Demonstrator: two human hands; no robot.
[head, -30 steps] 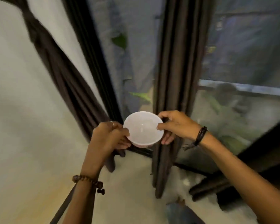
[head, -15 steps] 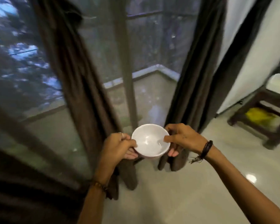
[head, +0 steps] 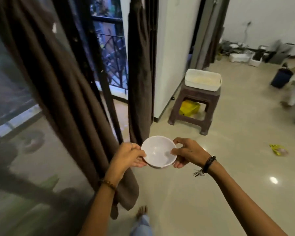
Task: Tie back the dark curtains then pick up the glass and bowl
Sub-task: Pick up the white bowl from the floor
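The white bowl [head: 158, 152] is held level in the air above the floor [head: 211, 193], pinched at its left rim by the left hand [head: 129, 156] and at its right rim by the right hand [head: 187, 153]. The glass is not seen.

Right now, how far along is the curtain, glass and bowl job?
The white bowl is up, gripped at its rim by the left hand and right hand. The dark curtains hang gathered beside the glass door; no tie is visible. No glass is in view, so that pickup looks left.
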